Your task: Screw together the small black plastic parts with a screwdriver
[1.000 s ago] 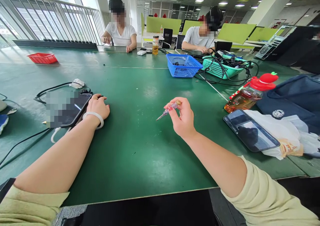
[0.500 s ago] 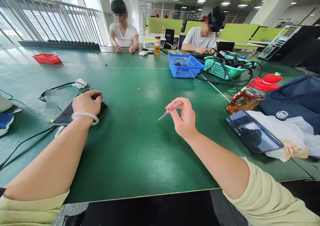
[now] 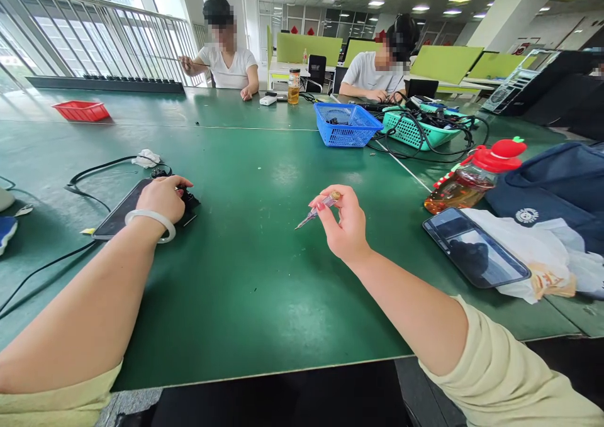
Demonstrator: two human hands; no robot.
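My right hand (image 3: 346, 222) pinches a small screwdriver (image 3: 318, 210) with a clear handle, its tip pointing down and left above the green table (image 3: 264, 288). At the left, my left hand (image 3: 163, 200) reaches over small black parts (image 3: 190, 205) beside a dark flat phone-like device (image 3: 120, 216). Its fingertips are bent down among the black parts, and what they touch is hidden. A black cable (image 3: 92, 175) and a crumpled white tissue (image 3: 146, 158) lie just beyond that hand.
Right: a phone (image 3: 476, 248) on a plastic bag, a red-lidded bottle (image 3: 465, 185), a dark blue bag (image 3: 557, 188). Farther back: a blue basket (image 3: 348, 128), a green basket (image 3: 415, 131) with cables, a red tray (image 3: 81, 110). Two people sit across the table.
My left hand has shifted slightly left and its fingers reach lower into the black parts. My right hand keeps its pinch on the screwdriver. One person across has raised a hand to the side.
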